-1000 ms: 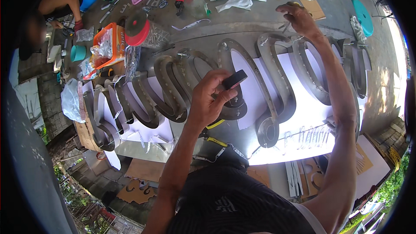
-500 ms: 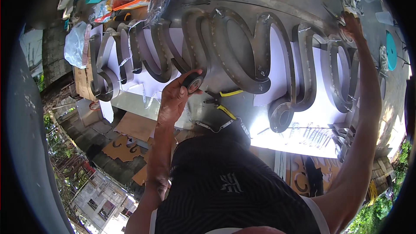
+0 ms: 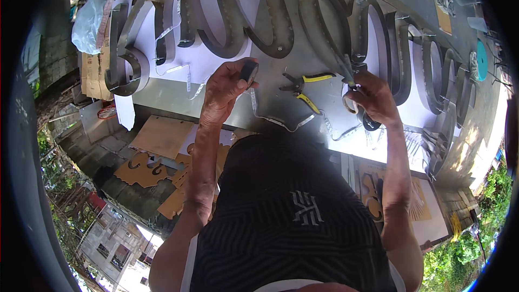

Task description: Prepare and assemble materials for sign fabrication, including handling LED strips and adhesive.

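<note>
My left hand [image 3: 224, 87] is closed on a roll of black tape [image 3: 248, 70], held edge-on above the front of the metal table. Toward the right, my right hand [image 3: 374, 97] grips what look like scissors [image 3: 346, 69], their dark blades pointing up and away and a pale handle loop showing below the fingers. Between the hands lie cutting pliers [image 3: 304, 87] with yellow and black handles, jaws to the left. A strip of LED modules [image 3: 278, 123] runs along the table's near edge. Just beyond my hands stand the large grey metal letter shells [image 3: 278, 27].
White sheets [image 3: 143, 70] lie beneath the letters. A clear plastic bag [image 3: 91, 21] and a cardboard box [image 3: 96, 78] are at the far left. At the right are a teal disc [image 3: 481, 59] and smaller metal letter pieces [image 3: 444, 138]. Brown cut-out boards [image 3: 141, 170] lie below the table's edge.
My right hand has come back from the far right of the table to near the pliers, bringing the scissors. My left hand has turned the tape roll edge-on. The view has shifted.
</note>
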### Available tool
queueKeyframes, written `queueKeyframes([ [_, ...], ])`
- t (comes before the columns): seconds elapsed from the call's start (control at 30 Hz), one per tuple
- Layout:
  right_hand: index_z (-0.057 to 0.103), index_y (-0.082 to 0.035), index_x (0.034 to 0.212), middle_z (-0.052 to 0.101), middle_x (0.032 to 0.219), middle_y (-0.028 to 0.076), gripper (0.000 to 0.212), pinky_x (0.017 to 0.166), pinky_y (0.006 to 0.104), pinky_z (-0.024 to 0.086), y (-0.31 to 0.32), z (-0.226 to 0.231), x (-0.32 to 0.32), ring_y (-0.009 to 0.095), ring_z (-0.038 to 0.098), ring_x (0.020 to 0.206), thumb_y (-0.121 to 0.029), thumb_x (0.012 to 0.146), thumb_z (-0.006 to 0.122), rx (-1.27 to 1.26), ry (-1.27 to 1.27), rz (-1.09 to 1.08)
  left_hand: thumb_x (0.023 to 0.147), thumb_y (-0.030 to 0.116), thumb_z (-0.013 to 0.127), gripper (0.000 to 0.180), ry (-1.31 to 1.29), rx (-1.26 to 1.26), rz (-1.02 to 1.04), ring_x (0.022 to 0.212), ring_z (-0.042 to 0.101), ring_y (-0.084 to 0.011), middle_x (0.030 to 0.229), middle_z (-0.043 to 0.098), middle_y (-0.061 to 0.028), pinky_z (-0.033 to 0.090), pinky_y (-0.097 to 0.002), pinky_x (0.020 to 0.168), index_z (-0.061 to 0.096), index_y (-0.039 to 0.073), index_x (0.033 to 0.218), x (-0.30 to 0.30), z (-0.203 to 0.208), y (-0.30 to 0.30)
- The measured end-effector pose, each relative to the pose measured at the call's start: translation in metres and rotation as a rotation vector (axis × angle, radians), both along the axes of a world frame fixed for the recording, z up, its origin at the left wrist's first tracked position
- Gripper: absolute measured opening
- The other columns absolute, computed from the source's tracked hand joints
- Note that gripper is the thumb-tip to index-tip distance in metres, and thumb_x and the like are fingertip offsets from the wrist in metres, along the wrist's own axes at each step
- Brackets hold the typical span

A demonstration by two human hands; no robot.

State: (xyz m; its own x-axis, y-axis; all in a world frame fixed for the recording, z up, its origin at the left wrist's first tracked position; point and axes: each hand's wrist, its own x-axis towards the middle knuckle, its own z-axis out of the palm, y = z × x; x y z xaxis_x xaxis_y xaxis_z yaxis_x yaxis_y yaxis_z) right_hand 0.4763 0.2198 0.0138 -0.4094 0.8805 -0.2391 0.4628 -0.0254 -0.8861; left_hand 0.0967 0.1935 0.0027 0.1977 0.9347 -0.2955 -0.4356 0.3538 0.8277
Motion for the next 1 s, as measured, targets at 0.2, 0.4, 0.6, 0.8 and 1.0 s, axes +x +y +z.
queueKeyframes([
  [0.2, 0.065, -0.008, 0.118, 0.062, 0.111, 0.01, 0.041, 0.069, 0.0413, 0.053, -0.072, -0.085, -0.096, 0.028, 0.065, 0.083, -0.009, 0.079, 0.074, 0.508, -0.79, -0.104, 0.077, 0.004, 0.082, 0.064, -0.066, 0.035, -0.099, 0.12, 0.053, -0.0215, 0.133, 0.055, -0.0162, 0.052, -0.0389, 0.097, 0.048, 0.001, 0.131, -0.023, 0.009, -0.017],
  [0.4, 0.065, -0.005, 0.12, 0.067, 0.108, 0.013, 0.031, 0.077, 0.0385, 0.054, -0.098, -0.018, -0.183, 0.029, 0.068, 0.09, -0.008, 0.089, 0.068, 0.349, -0.188, -0.302, 0.075, -0.001, 0.082, 0.093, 0.118, 0.315, -0.178, 0.128, 0.049, -0.0219, 0.138, 0.051, -0.0156, 0.044, -0.0364, 0.106, 0.029, 0.003, 0.151, -0.058, 0.017, -0.045],
  [0.6, 0.066, -0.003, 0.118, 0.072, 0.104, 0.011, 0.029, 0.078, 0.0315, 0.056, -0.124, 0.051, -0.265, 0.018, 0.071, 0.089, -0.004, 0.089, 0.07, 0.126, 0.249, -0.374, 0.076, -0.002, 0.081, 0.092, 0.096, 0.445, -0.201, 0.131, 0.048, -0.0235, 0.142, 0.049, -0.017, 0.044, -0.0391, 0.107, 0.03, 0.005, 0.153, -0.087, 0.022, -0.066],
  [0.8, 0.064, -0.001, 0.117, 0.073, 0.101, 0.011, 0.031, 0.084, 0.0317, 0.056, -0.138, 0.053, -0.29, 0.017, 0.071, 0.092, 0.0, 0.087, 0.072, 0.044, 0.368, -0.469, 0.075, -0.005, 0.08, 0.092, 0.069, 0.421, -0.133, 0.132, 0.048, -0.0248, 0.141, 0.051, -0.0164, 0.043, -0.0429, 0.107, 0.032, 0.007, 0.152, -0.099, 0.024, -0.08],
  [1.0, 0.067, 0.0, 0.115, 0.074, 0.098, 0.011, 0.026, 0.081, 0.0283, 0.054, -0.133, 0.056, -0.292, 0.013, 0.069, 0.09, 0.0, 0.089, 0.07, -0.001, 0.41, -0.479, 0.072, -0.011, 0.078, 0.091, 0.21, 0.503, -0.035, 0.131, 0.049, -0.0236, 0.14, 0.052, -0.0138, 0.044, -0.0414, 0.107, 0.035, 0.006, 0.151, -0.094, 0.034, -0.085],
])
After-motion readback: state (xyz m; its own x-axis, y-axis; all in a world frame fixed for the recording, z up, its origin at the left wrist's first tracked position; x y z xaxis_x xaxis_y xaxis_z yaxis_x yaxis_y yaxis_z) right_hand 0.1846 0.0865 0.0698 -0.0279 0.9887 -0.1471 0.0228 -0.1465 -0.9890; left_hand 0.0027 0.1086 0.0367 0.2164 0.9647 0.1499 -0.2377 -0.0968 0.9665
